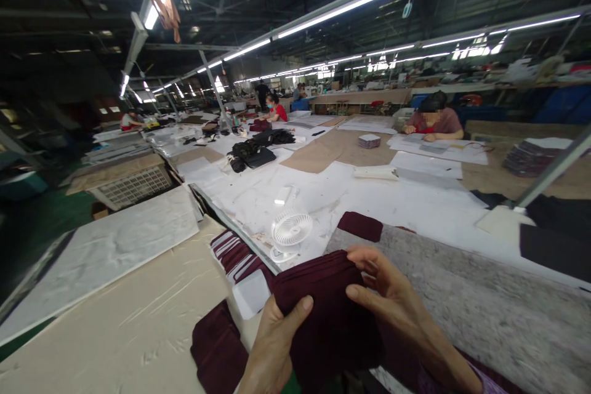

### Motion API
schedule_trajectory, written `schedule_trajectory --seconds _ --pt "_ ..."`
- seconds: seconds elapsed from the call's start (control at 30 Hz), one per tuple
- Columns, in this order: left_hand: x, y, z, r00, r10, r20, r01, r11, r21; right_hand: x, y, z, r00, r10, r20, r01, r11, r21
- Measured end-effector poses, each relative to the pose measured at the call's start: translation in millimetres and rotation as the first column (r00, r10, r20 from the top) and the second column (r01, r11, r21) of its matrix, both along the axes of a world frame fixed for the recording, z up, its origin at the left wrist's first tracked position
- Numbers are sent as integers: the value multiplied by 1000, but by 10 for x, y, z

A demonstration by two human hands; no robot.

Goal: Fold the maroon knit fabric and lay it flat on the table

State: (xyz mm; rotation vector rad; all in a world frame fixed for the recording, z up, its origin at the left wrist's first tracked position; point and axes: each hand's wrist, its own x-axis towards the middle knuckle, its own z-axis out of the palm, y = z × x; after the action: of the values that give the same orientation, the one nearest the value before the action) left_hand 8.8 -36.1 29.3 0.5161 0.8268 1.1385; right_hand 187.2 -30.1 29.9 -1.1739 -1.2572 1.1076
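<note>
A stack of dark maroon fabric pieces (330,314) is held up in front of me. My left hand (279,335) grips its left side, thumb pressed on the front face. At the upper right edge, my right hand (388,289) has its thumb on the front and its fingers behind the layers. Lower left of the stack lies another maroon fabric piece (219,348). Beyond my left hand sits a row of maroon pieces (240,258) interleaved with white sheets, beside a white card (252,293). A folded maroon piece (360,226) rests past my right hand.
A white desk fan (292,229) stands on the white table (323,197). Grey mottled material (484,283) spreads to my right, and a beige-covered surface (115,320) to my left. Dark garments (252,154) lie farther off. A co-worker (436,120) leans over the table; a slanted metal post (554,172) rises at right.
</note>
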Motion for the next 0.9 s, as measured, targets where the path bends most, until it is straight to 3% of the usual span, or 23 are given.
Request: schedule_trajectory --seconds 0.1,0.27,0.43,0.63,0.73,0.83,0.9 --pt "-8 0 13 1000 -6 -18 6 1000 13 -3 13 28 998 57 -27 -58 998 -38" --pt "-28 3 3 1000 -15 -26 15 1000 24 -92 -45 146 928 119 -354 -206 953 -221" --pt "-56 17 -6 999 -26 -39 28 999 44 -118 -60 212 865 144 -481 -281 933 -225" --pt "-52 60 22 997 -70 -34 73 993 90 -161 -72 89 881 181 -437 -303 926 -227" --pt "-25 78 36 998 -60 -16 61 995 83 -209 -80 -1 933 134 -333 -231 934 -273" --pt "-14 89 55 999 34 30 -34 999 -18 -228 -72 -49 970 75 -231 -145 942 -302" --pt "-30 97 67 990 50 130 -37 994 -100 -218 -61 -46 973 85 -213 -149 942 -302"
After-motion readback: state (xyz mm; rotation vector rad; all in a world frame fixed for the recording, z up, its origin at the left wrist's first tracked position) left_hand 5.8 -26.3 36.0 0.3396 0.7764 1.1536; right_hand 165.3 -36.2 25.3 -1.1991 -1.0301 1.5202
